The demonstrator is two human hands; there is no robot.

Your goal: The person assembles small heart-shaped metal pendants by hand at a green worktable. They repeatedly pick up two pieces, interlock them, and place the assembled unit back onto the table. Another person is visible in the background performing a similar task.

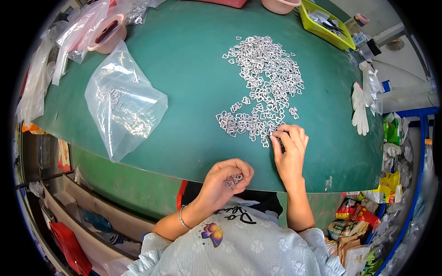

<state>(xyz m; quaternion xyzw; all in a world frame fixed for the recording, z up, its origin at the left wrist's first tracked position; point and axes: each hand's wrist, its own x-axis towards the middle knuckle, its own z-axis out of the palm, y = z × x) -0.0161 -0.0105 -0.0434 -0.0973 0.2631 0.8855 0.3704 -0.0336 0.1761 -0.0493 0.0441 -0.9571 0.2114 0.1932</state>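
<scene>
At lower centre of the frame, a person's left hand (230, 177) curls around a few silver heart-shaped pieces (234, 181) at the near edge of a green table (193, 115). Right of centre, the right hand (291, 147) meets the near fringe of a loose pile (271, 69) of such hearts, thumb and fingers bent together; whether they pinch one cannot be told. Beyond both hands, the pile spreads toward upper centre, a clear plastic bag (152, 99) to its left, a yellow-green basket (319, 30) at upper right
</scene>
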